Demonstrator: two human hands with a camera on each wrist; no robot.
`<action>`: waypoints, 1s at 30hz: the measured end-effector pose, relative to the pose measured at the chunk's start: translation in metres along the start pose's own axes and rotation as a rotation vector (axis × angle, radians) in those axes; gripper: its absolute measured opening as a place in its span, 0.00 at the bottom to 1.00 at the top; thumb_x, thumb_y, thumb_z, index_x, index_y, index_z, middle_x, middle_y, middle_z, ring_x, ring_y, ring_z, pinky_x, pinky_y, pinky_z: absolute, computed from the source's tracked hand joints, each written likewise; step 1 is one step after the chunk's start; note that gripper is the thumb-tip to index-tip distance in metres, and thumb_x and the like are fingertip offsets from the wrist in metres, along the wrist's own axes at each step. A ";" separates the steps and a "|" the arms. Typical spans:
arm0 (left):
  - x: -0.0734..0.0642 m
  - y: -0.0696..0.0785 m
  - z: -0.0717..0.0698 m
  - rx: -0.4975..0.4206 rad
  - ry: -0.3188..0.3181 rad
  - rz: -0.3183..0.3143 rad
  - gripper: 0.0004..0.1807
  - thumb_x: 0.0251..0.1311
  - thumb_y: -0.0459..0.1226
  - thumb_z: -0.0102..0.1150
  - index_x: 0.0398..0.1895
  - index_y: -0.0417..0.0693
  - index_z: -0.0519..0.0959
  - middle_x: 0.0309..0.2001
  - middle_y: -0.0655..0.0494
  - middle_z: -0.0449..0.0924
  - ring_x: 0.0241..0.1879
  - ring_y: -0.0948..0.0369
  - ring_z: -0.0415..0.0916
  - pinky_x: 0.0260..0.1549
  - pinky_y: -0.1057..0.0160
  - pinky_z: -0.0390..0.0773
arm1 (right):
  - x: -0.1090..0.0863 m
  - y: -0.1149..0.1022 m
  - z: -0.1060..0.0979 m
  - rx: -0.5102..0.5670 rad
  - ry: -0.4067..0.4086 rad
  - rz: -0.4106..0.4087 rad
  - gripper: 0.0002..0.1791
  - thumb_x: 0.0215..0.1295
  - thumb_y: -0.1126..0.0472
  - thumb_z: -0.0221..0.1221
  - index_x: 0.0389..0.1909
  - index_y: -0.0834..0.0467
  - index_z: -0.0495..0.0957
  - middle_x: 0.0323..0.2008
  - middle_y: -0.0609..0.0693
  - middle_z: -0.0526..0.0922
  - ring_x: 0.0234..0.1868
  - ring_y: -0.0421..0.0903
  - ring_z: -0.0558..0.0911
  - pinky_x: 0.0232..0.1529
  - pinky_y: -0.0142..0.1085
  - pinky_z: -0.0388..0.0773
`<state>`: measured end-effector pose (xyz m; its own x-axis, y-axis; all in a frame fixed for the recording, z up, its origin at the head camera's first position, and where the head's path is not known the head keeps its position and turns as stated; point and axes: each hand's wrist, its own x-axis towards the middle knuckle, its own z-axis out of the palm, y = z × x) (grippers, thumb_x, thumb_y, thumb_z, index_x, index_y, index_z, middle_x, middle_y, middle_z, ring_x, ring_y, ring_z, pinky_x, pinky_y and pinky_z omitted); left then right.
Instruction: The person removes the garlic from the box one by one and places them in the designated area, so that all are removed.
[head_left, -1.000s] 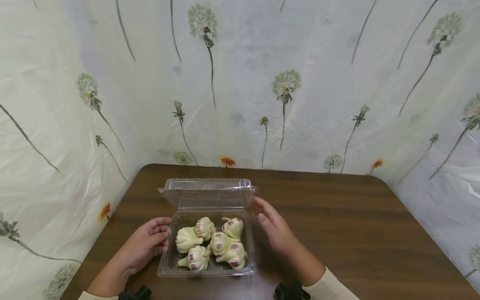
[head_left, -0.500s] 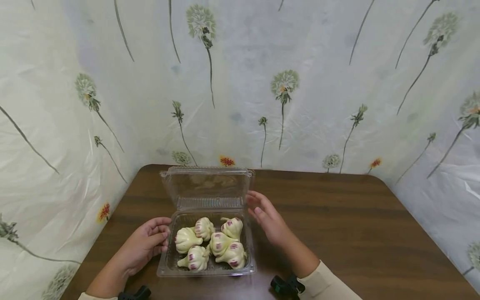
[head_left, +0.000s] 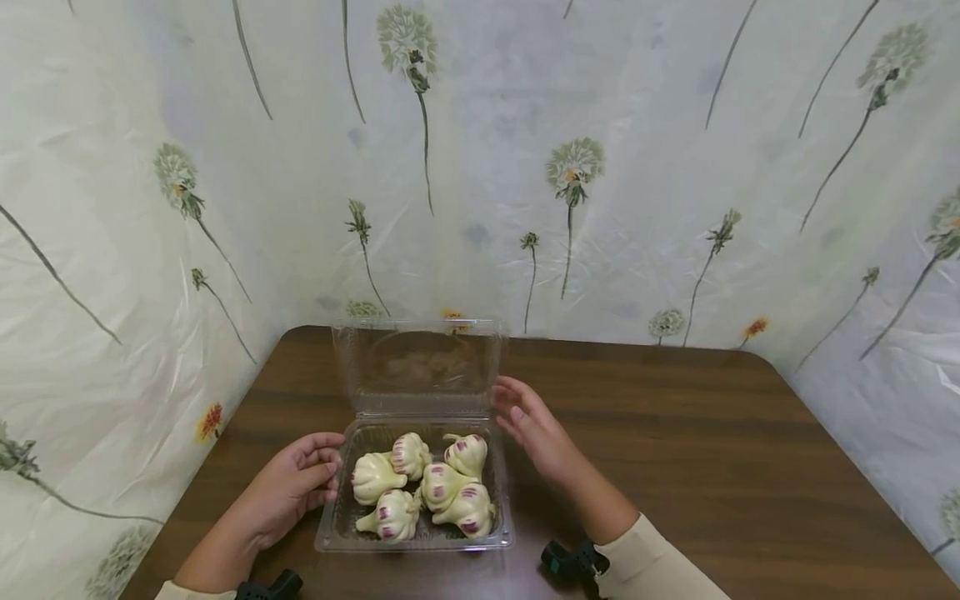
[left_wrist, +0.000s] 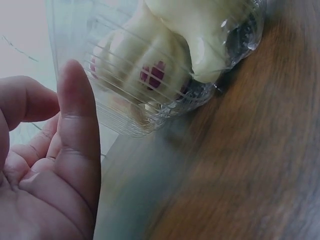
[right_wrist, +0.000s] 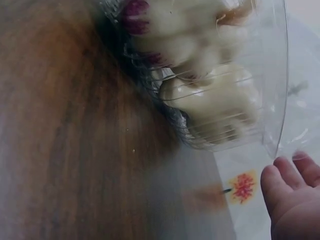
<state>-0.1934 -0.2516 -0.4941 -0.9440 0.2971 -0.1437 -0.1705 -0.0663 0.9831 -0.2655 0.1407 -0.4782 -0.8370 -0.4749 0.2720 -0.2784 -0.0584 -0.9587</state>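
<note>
A clear plastic clamshell container (head_left: 412,546) sits on the table with its hinged lid (head_left: 420,400) raised nearly upright at the back. Several garlic bulbs (head_left: 395,515), pale with purple marks, lie in its base. My left hand (head_left: 288,492) is at the left side, thumb and forefinger pinching the rim; in the left wrist view the thumb (left_wrist: 77,130) stands against the plastic edge. On the other side, my right hand (head_left: 542,429) has its relaxed fingers at the lid's lower right edge. The right wrist view shows those fingertips (right_wrist: 280,172) near the container's edge, gripping nothing.
The brown wooden table (head_left: 675,450) extends to the right of the container. A flower-patterned plastic sheet (head_left: 480,167) covers the walls behind and at both sides. Black wrist devices (head_left: 570,562) sit near the table's front.
The lid has swung up and back from a forward lean to nearly upright. My right hand has shifted slightly left and away from me along it; the left hand has stayed put.
</note>
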 end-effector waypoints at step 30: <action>-0.003 0.002 -0.002 -0.012 -0.011 0.028 0.27 0.77 0.33 0.56 0.71 0.31 0.60 0.45 0.56 0.74 0.35 0.64 0.79 0.38 0.67 0.86 | 0.010 0.009 -0.001 0.068 0.005 0.154 0.33 0.81 0.66 0.47 0.81 0.60 0.48 0.78 0.68 0.55 0.80 0.67 0.57 0.78 0.54 0.61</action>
<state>-0.1914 -0.2545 -0.4917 -0.9454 0.3050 -0.1151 -0.1476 -0.0856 0.9853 -0.2764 0.1363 -0.4838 -0.8698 -0.4782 0.1217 -0.1145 -0.0442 -0.9924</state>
